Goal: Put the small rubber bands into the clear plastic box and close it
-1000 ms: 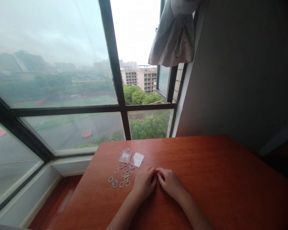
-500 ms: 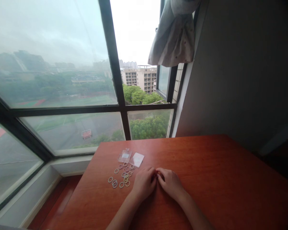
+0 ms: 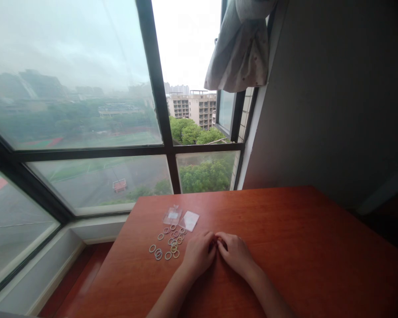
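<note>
My left hand [image 3: 199, 254] and my right hand [image 3: 236, 253] rest on the red-brown wooden table [image 3: 301, 247], fingertips pinched together where they meet. Something tiny sits between the fingertips; I cannot make out what it is. Just left of my left hand lie several small pale rings [image 3: 168, 244], scattered loosely. Beyond the rings lie two small clear plastic bags [image 3: 181, 218], flat on the table side by side.
A large dark-framed window [image 3: 159, 110] runs along the far and left sides, with a low sill [image 3: 53, 265] beneath it. A grey curtain [image 3: 242, 48] hangs bunched at the upper right. A dark wall [image 3: 334, 97] borders the table's far right side.
</note>
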Available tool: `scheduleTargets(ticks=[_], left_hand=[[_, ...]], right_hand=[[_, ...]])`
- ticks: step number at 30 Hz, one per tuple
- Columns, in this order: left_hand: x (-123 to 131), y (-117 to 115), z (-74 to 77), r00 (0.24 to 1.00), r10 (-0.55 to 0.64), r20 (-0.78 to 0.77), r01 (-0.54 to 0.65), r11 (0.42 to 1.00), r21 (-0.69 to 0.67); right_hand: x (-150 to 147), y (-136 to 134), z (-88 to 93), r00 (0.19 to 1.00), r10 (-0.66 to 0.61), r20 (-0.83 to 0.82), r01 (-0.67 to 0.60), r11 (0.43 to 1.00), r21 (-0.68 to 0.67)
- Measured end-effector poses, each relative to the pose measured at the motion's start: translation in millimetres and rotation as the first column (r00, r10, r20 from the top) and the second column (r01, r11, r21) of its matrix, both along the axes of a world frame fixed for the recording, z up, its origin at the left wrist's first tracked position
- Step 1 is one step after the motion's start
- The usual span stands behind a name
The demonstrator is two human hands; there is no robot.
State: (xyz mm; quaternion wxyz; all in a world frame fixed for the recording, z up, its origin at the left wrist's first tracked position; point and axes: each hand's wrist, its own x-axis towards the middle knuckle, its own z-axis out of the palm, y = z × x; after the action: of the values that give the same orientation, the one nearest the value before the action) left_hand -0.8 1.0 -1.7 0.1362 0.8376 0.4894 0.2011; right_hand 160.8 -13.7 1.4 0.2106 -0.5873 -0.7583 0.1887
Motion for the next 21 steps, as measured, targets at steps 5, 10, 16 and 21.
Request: scheduleTargets(ticks=[5, 10, 16, 21], left_hand=[[0.2, 0.0, -0.6, 1.000, 0.000, 0.004, 0.000, 1.000, 0.000], [0.2, -0.1, -1.3, 1.000, -0.005, 0.010, 0.005, 1.000, 0.001], [-0.7, 0.3, -0.5, 1.000, -0.011, 0.013, 0.011, 1.000, -0.008], [-1.1, 0.7, -1.2, 1.000, -0.014, 0.014, 0.014, 1.000, -0.007]], right_hand=[[0.6, 1.2, -3.4, 1.000, 0.007, -0.017, -0.007, 1.000, -0.001], [0.5, 2.7, -3.9, 1.000, 0.007, -0.025, -0.007, 1.000, 0.007], [0.2, 1.1, -3.8, 1.000, 0.006, -0.026, -0.006, 1.000, 0.010], [0.7, 1.4, -3.8, 1.000, 0.003, -0.014, -0.003, 1.000, -0.004]])
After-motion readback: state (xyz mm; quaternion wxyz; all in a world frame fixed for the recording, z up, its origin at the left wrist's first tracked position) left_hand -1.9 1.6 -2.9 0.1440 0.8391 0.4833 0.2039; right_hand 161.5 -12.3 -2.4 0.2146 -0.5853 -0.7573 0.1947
